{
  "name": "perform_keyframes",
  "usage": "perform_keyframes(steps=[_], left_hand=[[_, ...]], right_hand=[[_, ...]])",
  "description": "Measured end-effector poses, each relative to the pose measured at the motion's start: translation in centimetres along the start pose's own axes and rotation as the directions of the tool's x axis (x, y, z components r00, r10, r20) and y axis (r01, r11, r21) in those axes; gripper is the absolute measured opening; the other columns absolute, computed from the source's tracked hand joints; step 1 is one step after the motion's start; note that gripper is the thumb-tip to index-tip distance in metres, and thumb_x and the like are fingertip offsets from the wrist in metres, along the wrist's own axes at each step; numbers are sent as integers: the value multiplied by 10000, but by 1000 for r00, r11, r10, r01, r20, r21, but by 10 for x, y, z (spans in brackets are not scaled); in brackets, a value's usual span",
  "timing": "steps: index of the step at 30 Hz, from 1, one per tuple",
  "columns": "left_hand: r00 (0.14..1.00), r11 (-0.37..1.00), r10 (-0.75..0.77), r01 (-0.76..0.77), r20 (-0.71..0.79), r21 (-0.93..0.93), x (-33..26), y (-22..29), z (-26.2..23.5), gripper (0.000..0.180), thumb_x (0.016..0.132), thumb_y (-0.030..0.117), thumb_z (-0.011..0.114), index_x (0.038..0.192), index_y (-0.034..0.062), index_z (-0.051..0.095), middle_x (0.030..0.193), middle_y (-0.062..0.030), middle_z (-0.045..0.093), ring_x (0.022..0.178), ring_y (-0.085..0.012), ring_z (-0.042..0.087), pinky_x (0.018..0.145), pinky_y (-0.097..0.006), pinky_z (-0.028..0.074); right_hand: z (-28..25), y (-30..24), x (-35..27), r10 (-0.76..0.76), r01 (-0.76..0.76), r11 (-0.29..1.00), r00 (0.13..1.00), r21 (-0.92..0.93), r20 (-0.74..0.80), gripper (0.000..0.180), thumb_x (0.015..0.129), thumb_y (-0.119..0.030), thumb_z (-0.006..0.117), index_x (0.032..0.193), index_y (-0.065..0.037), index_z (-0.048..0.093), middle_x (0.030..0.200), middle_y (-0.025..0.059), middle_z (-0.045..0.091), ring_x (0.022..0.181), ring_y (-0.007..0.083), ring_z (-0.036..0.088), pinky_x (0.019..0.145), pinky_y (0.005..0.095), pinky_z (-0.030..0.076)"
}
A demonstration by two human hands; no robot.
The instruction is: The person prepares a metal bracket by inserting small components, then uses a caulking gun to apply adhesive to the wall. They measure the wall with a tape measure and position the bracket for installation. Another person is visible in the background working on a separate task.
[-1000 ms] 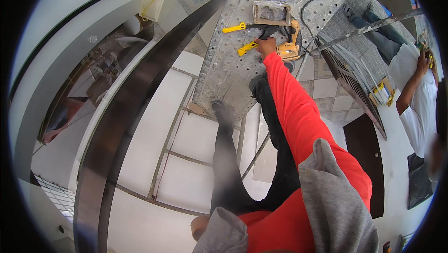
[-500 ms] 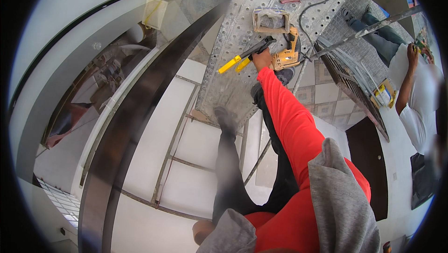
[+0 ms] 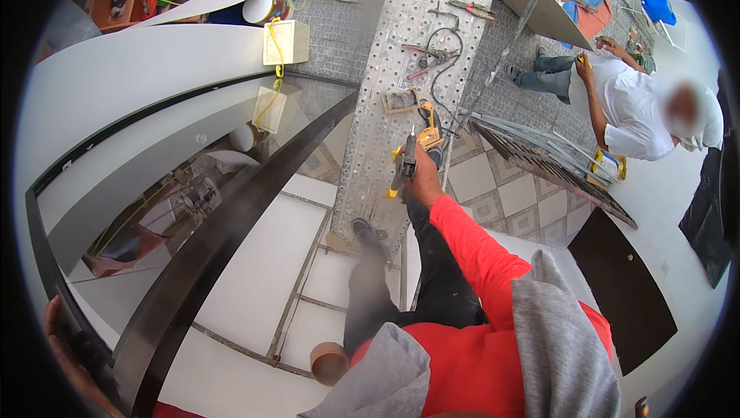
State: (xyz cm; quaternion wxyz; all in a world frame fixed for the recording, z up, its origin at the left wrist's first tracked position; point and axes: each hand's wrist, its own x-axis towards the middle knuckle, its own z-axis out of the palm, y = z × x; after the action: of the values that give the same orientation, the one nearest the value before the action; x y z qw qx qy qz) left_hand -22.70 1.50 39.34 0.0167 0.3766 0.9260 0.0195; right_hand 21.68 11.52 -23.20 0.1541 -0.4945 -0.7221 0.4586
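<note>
My right hand [image 3: 421, 173], in a red sleeve, is closed round a black-and-yellow hand tool [image 3: 402, 165] that looks like a hand riveter, its narrow tip pointing away from me. Close beyond it, a corded yellow power tool [image 3: 429, 134] lies on the perforated metal plank [image 3: 370, 133], beside a small open box [image 3: 401, 100]. At the lower left, my left hand [image 3: 73, 364] is against the outer edge of a dark frame [image 3: 196, 264], its fingers seemingly curled round that edge. Part of that hand is cut off by the picture's rim.
Pliers [image 3: 472, 9], further hand tools [image 3: 432, 59] and a black cord lie farther along the plank. My shoe [image 3: 368, 233] rests at its near end. A co-worker in a white shirt [image 3: 628, 102] stands at right, near a leaning metal grille [image 3: 555, 167]. A yellow-tied white block [image 3: 287, 42] sits at left.
The tool in my right hand has swung from pointing left to standing lengthwise and nearer. My left hand has come into view at the dark frame. The whole view has shifted.
</note>
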Motion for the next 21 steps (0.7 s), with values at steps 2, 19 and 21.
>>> perform_keyframes(steps=[2, 19, 21], left_hand=[[999, 977, 12, -22, -50, -210, -1, -5, 5, 462, 1124, 316, 350, 1321, -10, 612, 1287, -107, 644, 1271, -209, 556, 1138, -341, 342], [682, 555, 726, -657, -89, -510, -292, 15, 55, 1193, 673, 519, 894, 1612, 125, 272, 1591, -181, 323, 1462, -405, 328, 1189, -560, 253], [725, 528, 675, -603, -136, -597, -320, -19, 58, 1258, 640, 578, 904, 1601, 97, 250, 1588, -197, 321, 1452, -421, 343, 1173, -546, 300]], right_hand=[[-57, -45, 1, -128, 128, 992, 991, 10, -33, 467, 695, 91, 724, 1121, -55, 599, 1086, 153, 636, 1043, 385, 660, 880, 402, 538], [-163, -452, -221, -657, 562, 667, 754, 489, 29, 482, 690, -96, 898, 1087, -69, 626, 1119, 115, 660, 1020, 286, 661, 858, 383, 537], [-142, -488, -247, -764, 656, 589, 643, 471, 60, 433, 724, -20, 840, 1099, -59, 627, 1130, 128, 656, 1008, 280, 659, 853, 375, 538]])
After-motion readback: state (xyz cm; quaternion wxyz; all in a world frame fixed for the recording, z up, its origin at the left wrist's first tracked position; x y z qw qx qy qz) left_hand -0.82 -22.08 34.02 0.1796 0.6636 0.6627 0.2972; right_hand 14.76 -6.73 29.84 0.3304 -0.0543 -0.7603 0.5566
